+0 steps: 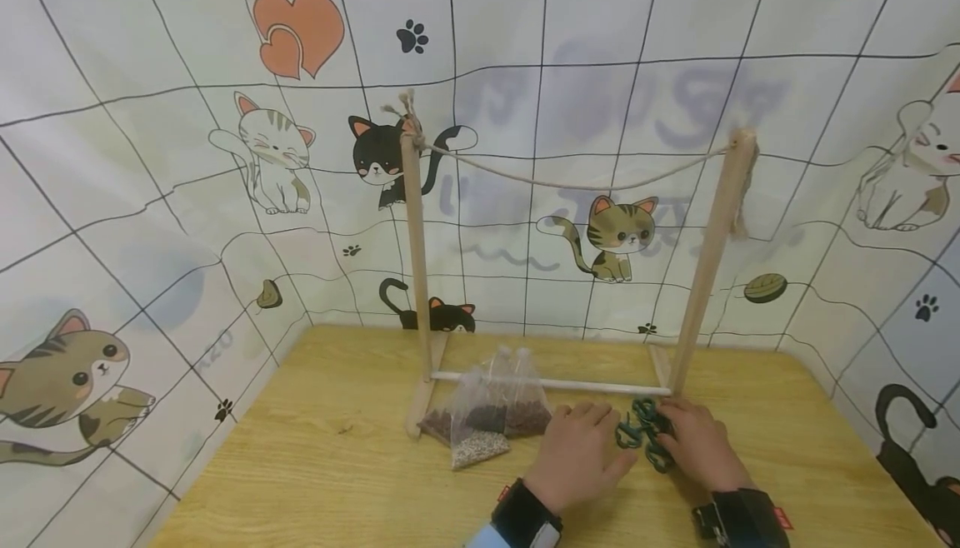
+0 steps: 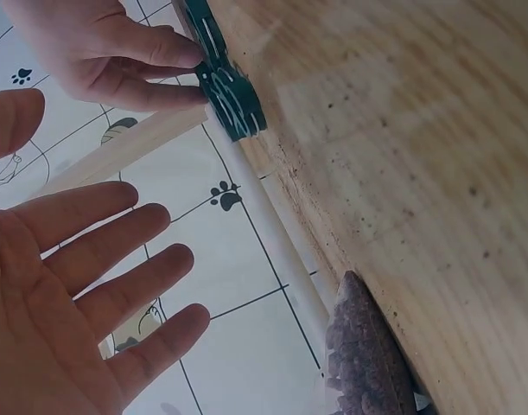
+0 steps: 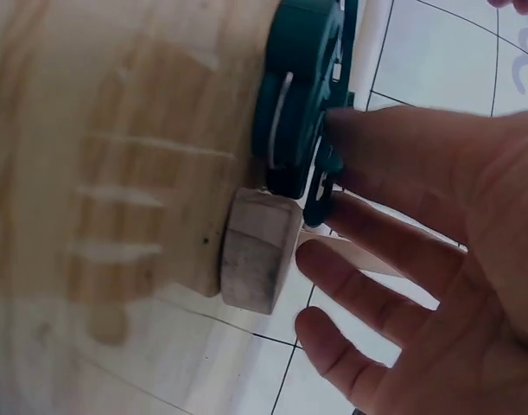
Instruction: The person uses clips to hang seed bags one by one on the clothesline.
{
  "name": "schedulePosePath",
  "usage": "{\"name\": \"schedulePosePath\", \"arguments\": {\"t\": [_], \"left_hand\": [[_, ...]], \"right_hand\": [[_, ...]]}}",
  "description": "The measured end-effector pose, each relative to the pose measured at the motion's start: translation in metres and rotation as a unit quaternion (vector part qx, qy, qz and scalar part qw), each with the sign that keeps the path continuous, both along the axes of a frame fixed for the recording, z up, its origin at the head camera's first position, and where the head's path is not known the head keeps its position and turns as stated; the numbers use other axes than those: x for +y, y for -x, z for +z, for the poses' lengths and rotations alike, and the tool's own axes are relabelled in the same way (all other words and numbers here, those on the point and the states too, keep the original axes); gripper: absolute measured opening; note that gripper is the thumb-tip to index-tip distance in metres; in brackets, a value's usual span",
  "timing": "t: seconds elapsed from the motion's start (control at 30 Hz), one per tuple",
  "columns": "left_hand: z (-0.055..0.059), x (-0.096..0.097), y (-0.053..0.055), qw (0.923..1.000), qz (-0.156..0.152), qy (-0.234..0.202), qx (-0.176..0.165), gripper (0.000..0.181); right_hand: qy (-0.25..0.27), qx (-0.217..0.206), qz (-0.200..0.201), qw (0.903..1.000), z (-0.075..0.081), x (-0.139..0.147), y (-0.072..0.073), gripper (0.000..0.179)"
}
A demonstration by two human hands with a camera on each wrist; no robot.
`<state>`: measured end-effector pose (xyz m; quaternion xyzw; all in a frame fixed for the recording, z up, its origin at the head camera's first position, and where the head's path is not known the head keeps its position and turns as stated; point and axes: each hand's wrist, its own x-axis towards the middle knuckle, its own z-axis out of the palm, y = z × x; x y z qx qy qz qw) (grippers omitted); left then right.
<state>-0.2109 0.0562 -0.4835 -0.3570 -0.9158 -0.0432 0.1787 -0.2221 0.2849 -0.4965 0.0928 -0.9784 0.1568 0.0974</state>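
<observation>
Several dark green clips [image 1: 628, 433] with wire springs lie in a small heap on the table, by the frame's right foot. My right hand [image 1: 701, 445] is at the heap's right side. In the left wrist view, its thumb and finger pinch one green clip [image 2: 232, 102]; the right wrist view shows the other fingers apart from the clips [image 3: 302, 52]. Left of the heap, my left hand [image 1: 573, 458] hovers palm down with spread fingers and holds nothing. Beside it are clear bags of dark brown bits [image 1: 527, 417] and pale grains [image 1: 480, 448].
A wooden frame stands at the back, with a left post [image 1: 417, 256], a right post [image 1: 708, 281] and a white lower bar [image 1: 600, 386]. A slack rope [image 1: 577, 185] joins the post tops. Behind the wooden table [image 1: 315, 448] hangs a cat-print cloth [image 1: 502, 240].
</observation>
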Motion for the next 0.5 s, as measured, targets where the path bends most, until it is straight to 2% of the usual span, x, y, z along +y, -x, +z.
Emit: {"name": "schedulePosePath", "arguments": {"t": [0.27, 0.5], "left_hand": [[0.0028, -0.0013, -0.0007, 0.9998, 0.009, 0.006, -0.014, 0.058], [0.0035, -0.0032, -0.0019, 1.0000, 0.004, -0.006, 0.001, 0.056]], "right_hand": [[0.019, 0.010, -0.002, 0.9998, -0.0007, -0.0003, 0.0004, 0.020], [0.019, 0.009, -0.006, 0.9998, -0.0005, -0.0020, 0.0007, 0.020]]}}
